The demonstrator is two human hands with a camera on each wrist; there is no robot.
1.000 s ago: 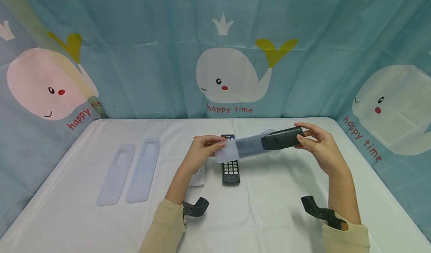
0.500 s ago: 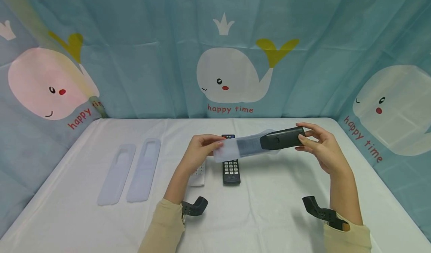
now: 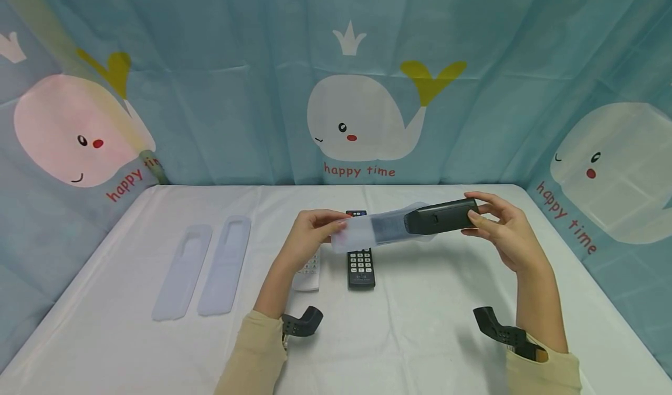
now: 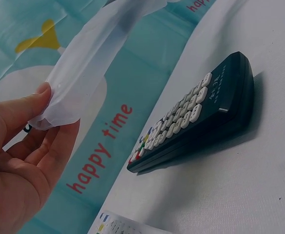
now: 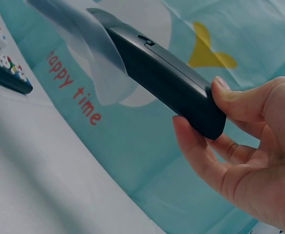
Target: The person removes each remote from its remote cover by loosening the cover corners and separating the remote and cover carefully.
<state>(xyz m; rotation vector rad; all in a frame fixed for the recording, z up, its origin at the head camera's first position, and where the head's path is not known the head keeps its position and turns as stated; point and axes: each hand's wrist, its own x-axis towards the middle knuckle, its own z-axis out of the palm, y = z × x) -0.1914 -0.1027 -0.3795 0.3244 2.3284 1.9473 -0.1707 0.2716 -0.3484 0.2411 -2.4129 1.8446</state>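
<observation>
My left hand point(image 3: 315, 234) pinches the closed end of a translucent silicone cover point(image 3: 352, 234) between thumb and fingers. Part of a black remote control point(image 3: 443, 216) sits inside that cover, and the rest sticks out of its open end. My right hand point(image 3: 504, 229) grips the bare end of the remote between thumb and fingertips, its battery-cover side towards the head view. In the right wrist view the cover's mouth point(image 5: 115, 85) gapes around the remote point(image 5: 166, 73). Cover and remote are held above the table, slightly tilted up to the right.
Below lie a black remote with white keys point(image 3: 360, 269) and a white remote point(image 3: 308, 275), partly hidden by my left hand and the cover. Two more translucent covers point(image 3: 181, 275) point(image 3: 224, 269) lie at left on the white tablecloth point(image 3: 420, 336). A whale-print curtain point(image 3: 236, 121) hangs behind.
My hands have drawn slightly apart, left hand to the left and right hand to the right. The remote has slid a little further out of the cover.
</observation>
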